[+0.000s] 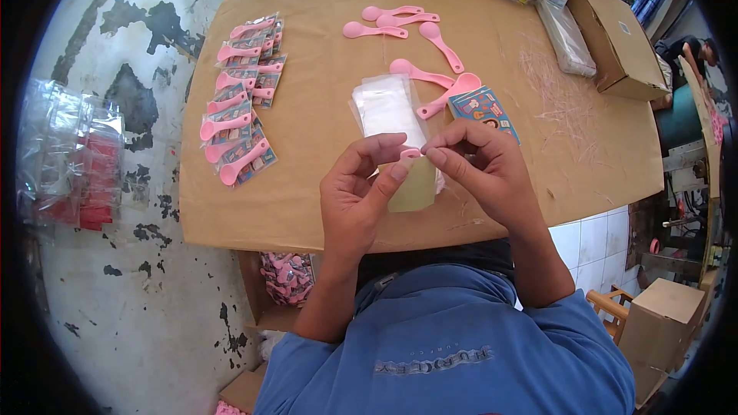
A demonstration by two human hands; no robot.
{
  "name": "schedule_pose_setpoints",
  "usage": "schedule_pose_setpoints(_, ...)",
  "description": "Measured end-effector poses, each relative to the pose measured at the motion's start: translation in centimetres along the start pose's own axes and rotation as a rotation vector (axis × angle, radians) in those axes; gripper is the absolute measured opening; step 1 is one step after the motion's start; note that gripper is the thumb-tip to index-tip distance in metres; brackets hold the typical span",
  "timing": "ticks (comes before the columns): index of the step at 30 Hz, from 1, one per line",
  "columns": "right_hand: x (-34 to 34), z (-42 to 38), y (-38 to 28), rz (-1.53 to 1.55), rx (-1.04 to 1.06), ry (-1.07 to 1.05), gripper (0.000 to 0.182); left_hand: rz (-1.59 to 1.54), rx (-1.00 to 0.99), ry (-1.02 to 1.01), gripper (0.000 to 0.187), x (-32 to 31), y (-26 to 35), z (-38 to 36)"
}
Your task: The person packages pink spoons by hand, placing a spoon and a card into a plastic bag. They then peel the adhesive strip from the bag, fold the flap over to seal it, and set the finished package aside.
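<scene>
My left hand [352, 188] is closed at the table's near edge, its thumb and fingers around a pink spoon [410, 153]; only the end of its handle shows. Close beside it, my right hand [488, 173] pinches at that end, and whatever sits between its fingertips is too small to make out. Just below the fingers is a pale yellow-green card [413, 190]. Behind the hands lies a stack of clear plastic bags [384, 107]. To its right is a pile of blue printed cards [486, 107], with a pink measuring spoon [453, 92] touching it.
Several loose pink spoons [440, 44] lie farther back. Bagged spoons with cards [240, 111] are lined up at the left. A cardboard box [619, 38] and a clear plastic pack [565, 34] stand at the back right. Another person [696, 50] is at the far right.
</scene>
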State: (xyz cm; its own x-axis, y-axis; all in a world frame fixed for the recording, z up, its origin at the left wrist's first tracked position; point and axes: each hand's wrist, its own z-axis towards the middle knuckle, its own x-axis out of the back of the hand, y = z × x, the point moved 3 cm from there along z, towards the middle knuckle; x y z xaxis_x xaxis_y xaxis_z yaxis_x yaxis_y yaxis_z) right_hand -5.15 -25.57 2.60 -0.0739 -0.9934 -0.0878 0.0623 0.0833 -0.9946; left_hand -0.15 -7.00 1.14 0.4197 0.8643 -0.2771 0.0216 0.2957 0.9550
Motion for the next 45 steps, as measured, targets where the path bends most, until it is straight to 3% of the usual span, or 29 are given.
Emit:
schedule_pose_setpoints(6, 0.0, 0.5, 0.6, 0.112, 0.117, 0.042, 0.014, -0.018, 0.032, 0.003, 0.032, 0.6, -0.3, -0.4)
schedule_pose_setpoints(14, 0.8, 0.2, -0.4, 0.194, 0.060, -0.065, 0.012, -0.030, -0.029, 0.024, 0.027, 0.8, -0.9, -0.3)
schedule_pose_setpoints(20, 1.4, 0.3, -0.5, 0.041, 0.231, -0.098, 0.008, -0.055, -0.190, -0.007, 0.012, 1.3, -1.1, -0.6)
schedule_pose_setpoints(24, 1.2, 0.2, -1.1, -0.092, 0.297, -0.107, 0.016, -0.086, -0.178, -0.053, 0.013, 1.9, -1.1, -0.8)
schedule_pose_setpoints(29, 1.0, 0.4, -1.8, -0.088, 0.294, -0.145, 0.009, -0.173, -0.132, -0.060, 0.007, 2.0, -0.5, -0.9)
schedule_pose_setpoints(32, 0.6, 0.3, -1.7, -0.116, 0.255, -0.128, 0.004, -0.043, -0.151, -0.086, 0.017, 2.3, -1.0, -1.3)
schedule_pose_setpoints(38, 0.3, 0.3, -0.7, -0.119, 0.232, -0.112, 0.015, -0.180, -0.017, -0.047, 0.066, 1.0, 0.0, -0.9)
schedule_pose_setpoints(41, 0.3, 0.3, -0.1, -0.023, 0.208, -0.064, 0.029, -0.079, 0.073, -0.163, 0.069, 1.0, -0.4, -1.1)
schedule_pose_setpoints(43, 0.1, 0.2, 0.0, 0.021, 0.192, -0.041, 0.044, -0.031, 0.139, -0.163, 0.057, 0.9, -0.6, -1.2)
schedule_pose_setpoints(45, -0.7, 0.3, -0.6, 0.048, 0.215, -0.021, 0.045, -0.017, 0.131, -0.164, 0.048, 0.9, 0.2, -1.2)
